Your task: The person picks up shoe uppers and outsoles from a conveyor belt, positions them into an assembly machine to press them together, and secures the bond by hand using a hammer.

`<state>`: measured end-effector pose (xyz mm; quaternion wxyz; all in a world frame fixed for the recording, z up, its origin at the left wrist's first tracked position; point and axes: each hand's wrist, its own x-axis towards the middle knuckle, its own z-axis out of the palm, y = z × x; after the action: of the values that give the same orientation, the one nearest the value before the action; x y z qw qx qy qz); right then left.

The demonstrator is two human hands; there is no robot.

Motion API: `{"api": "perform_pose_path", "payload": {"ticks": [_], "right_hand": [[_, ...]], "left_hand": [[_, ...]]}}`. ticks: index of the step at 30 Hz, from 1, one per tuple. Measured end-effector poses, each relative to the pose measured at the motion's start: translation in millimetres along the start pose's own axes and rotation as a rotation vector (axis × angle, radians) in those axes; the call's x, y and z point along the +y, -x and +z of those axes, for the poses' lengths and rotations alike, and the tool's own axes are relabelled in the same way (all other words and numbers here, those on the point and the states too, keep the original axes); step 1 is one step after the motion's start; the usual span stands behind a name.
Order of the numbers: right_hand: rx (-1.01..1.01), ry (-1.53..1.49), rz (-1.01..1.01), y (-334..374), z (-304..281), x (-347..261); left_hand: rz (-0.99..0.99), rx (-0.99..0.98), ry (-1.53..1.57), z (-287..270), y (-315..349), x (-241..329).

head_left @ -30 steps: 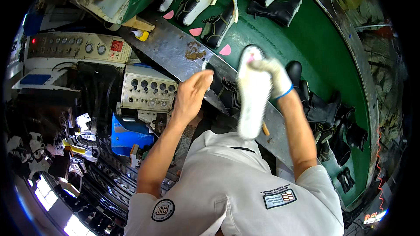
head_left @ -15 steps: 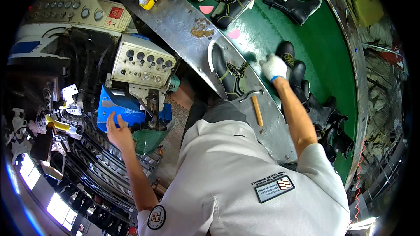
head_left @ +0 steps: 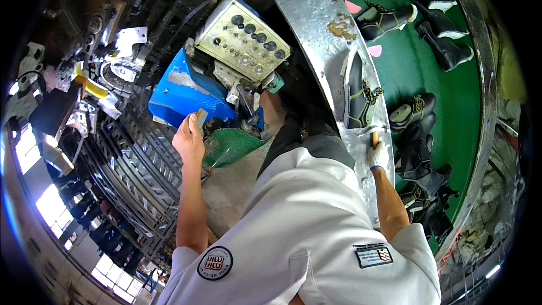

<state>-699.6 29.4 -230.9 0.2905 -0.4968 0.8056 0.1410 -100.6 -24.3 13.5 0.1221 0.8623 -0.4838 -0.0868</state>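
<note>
My right hand (head_left: pixel 377 156), in a white glove with a blue cuff edge, is closed round the wooden handle of a hammer (head_left: pixel 375 137) on the metal ledge (head_left: pixel 323 28). Just beyond it, a black shoe (head_left: pixel 354 87) with yellow stitching, patterned laces and a pale sole edge lies on the ledge. My bare left hand (head_left: pixel 188 142) is raised by the blue machine housing (head_left: pixel 186 90). Between its thumb and fingers is a small flat piece (head_left: pixel 201 116), orange and pale; its kind is not clear.
A control box (head_left: pixel 244 39) with black knobs stands between my arms, above a green translucent sheet (head_left: pixel 231 148). Several black shoes (head_left: pixel 415 110) and pink pieces (head_left: pixel 375 51) lie on the green surface (head_left: pixel 451 107) at right. Metal racks (head_left: pixel 132 164) stand at left.
My right hand has left the shoe on the green surface and taken hold of the hammer handle. My left hand, spread before, now holds a small flat piece. The view has shifted left.
</note>
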Motion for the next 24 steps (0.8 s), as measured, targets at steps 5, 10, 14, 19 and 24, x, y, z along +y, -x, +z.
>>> {"api": "perform_pose_path", "payload": {"ticks": [5,10,14,19,24], "right_hand": [[0.016,-0.115,0.152,49,-19,11],[0.119,-0.742,0.231,116,-46,-5],[0.004,-1.191,0.142,152,-120,-131],[-0.552,-1.142,-0.081,120,-105,-246],[-0.428,-0.929,-0.504,103,-13,-279]], "left_hand": [[0.082,0.026,-0.036,6,3,-6],[0.123,0.065,0.005,8,-1,3],[0.132,0.056,-0.009,5,-1,5],[0.118,0.02,0.018,9,-3,-1],[0.063,-0.003,0.044,6,-2,7]]}}
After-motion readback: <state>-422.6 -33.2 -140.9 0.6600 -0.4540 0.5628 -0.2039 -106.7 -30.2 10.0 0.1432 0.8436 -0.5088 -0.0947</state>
